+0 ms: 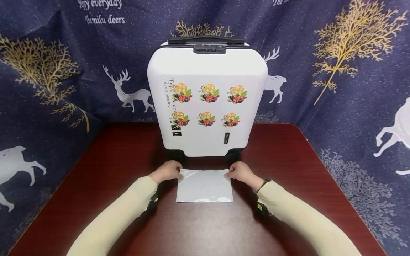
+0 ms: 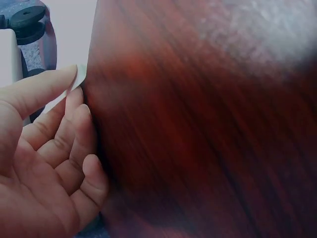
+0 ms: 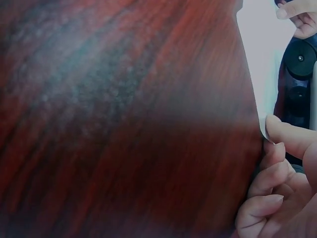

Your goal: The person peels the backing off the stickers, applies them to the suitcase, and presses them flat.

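Note:
A glossy white sheet lies in front of a white suitcase, low over the dark red table. My left hand pinches its far left corner. At the far right corner my right hand pinches it the same way. In the left wrist view, the thumb and index finger of the left hand hold the sheet's edge, which bends slightly at the thumb. The right wrist view has the right hand with its thumb on the sheet and the other fingers curled below.
The white suitcase stands upright just beyond the hands, with fruit stickers in two rows, a combination lock and a black top handle. Behind the table hangs a dark blue cloth with deer and gold trees.

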Demonstrator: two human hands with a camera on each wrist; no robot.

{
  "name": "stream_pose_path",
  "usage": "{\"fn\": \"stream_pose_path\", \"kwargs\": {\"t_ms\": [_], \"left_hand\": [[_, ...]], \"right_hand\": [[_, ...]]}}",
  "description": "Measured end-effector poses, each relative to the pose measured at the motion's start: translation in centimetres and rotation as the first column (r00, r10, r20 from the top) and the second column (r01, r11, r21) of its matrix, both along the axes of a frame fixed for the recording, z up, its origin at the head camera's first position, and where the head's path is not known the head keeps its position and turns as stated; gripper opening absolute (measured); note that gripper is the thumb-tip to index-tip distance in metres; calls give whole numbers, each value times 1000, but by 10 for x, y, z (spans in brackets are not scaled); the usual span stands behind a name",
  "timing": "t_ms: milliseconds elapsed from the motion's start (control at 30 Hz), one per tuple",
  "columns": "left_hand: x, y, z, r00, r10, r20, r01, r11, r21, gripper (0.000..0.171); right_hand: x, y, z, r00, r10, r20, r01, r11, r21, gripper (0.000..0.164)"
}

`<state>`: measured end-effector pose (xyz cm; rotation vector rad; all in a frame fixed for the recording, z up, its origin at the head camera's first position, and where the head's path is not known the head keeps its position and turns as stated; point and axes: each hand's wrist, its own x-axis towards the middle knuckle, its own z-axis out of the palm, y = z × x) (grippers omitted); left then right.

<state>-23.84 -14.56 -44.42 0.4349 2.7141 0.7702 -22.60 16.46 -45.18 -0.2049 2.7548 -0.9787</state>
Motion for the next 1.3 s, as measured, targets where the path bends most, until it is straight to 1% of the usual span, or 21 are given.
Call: {"fn": "stream_pose_path", "kwargs": {"t_ms": [67,200,300,467,667,867,1033,1200,1300], "left_hand": [[2,1,1,1000,-3,-8,3,1000,-6,20],[5,1,1,1000,14,-8,-15,999,-30,20],[5,1,0,1000,20,-11,-21,999,-37,20],[5,0,0,1000,26,-11,-27,999,-47,20],[7,0,-2,999,44,-26,-46,995,-86,25],[9,0,1,997,54,-63,-62,989,-134,31],[9,1,2,995,65,-69,-76,984,-164,38],[11,2,3,994,70,-78,-82,983,-164,34],[12,3,2,993,53,-102,-71,983,-172,30]], "right_hand": [[1,1,0,1000,-4,3,4,1000,6,22],[4,3,1,1000,-18,7,18,1000,23,22],[5,4,1,999,-37,15,37,999,34,24],[6,4,0,999,-39,23,38,999,29,25],[7,4,-2,999,-46,15,45,998,41,26],[8,2,-1,998,-58,4,57,997,47,27],[8,1,-1,998,-63,0,63,996,61,28],[8,1,-2,998,-55,-8,55,996,71,29],[7,2,-3,999,-53,-4,54,996,76,32]]}}
